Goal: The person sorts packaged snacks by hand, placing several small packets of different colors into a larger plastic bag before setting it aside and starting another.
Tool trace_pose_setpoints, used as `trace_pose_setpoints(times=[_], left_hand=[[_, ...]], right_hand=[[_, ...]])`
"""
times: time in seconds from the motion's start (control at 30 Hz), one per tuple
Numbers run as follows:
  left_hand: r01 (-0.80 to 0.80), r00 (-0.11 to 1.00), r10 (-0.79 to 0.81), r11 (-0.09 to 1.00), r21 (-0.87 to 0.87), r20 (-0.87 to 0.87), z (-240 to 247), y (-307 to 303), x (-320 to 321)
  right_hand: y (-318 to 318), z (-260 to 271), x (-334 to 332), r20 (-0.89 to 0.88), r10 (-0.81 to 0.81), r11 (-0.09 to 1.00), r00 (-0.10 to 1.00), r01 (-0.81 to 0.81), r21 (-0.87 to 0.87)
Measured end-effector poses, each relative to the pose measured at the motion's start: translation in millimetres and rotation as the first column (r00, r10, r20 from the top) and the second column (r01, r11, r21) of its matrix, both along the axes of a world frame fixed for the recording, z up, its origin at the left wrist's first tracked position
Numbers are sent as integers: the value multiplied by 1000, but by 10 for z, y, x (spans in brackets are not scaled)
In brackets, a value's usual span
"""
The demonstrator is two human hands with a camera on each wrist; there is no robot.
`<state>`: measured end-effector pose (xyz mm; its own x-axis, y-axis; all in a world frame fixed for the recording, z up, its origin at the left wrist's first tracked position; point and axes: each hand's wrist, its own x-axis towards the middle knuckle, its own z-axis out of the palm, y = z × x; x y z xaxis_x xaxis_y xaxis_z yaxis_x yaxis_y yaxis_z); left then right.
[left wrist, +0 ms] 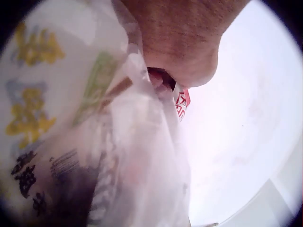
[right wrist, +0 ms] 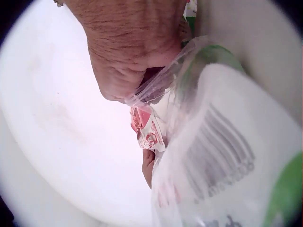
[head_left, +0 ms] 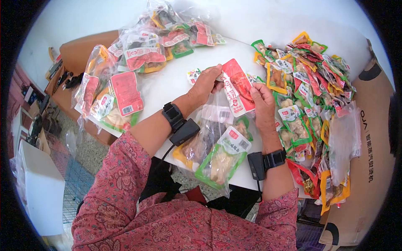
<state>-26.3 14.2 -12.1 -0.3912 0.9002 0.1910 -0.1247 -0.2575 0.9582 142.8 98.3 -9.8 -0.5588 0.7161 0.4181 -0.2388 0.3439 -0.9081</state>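
A red and white food pouch (head_left: 235,88) is held over the table in both hands. My left hand (head_left: 206,82) grips its left edge, and my right hand (head_left: 263,102) pinches the right edge with the thumb in front. Below them a clear plastic bag (head_left: 215,106) holds several pouches, among them a green-edged one (head_left: 217,165) with a white label. The film of this bag (right wrist: 156,90) rises to the right fingers in the right wrist view. In the left wrist view the bag (left wrist: 142,156) hangs beside the left hand (left wrist: 182,38), whose fingertips are hidden.
A large heap of pouches (head_left: 303,79) covers the right side of the white table (head_left: 167,85). Empty clear bags (head_left: 344,138) lie at its near edge, beside a cardboard box (head_left: 368,138). Filled bags stand at the back (head_left: 144,50) and left (head_left: 111,92).
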Motion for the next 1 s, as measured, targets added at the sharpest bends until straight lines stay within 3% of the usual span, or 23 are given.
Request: trace_pose_setpoints(times=[0.33,0.6,1.0], left_hand=[[-33,998,32,999,-8,-55,35,-28,37],[-4,999,5,999,-32,36,-20,25,-2],[1,1000,0,1000,-25,23,-14,15,5]], right_hand=[[33,-36,16,-85,56,985,995,-69,-157],[57,-44,26,-61,66,988,996,-74,-132],[55,-36,23,-65,71,986,995,-80,-145]])
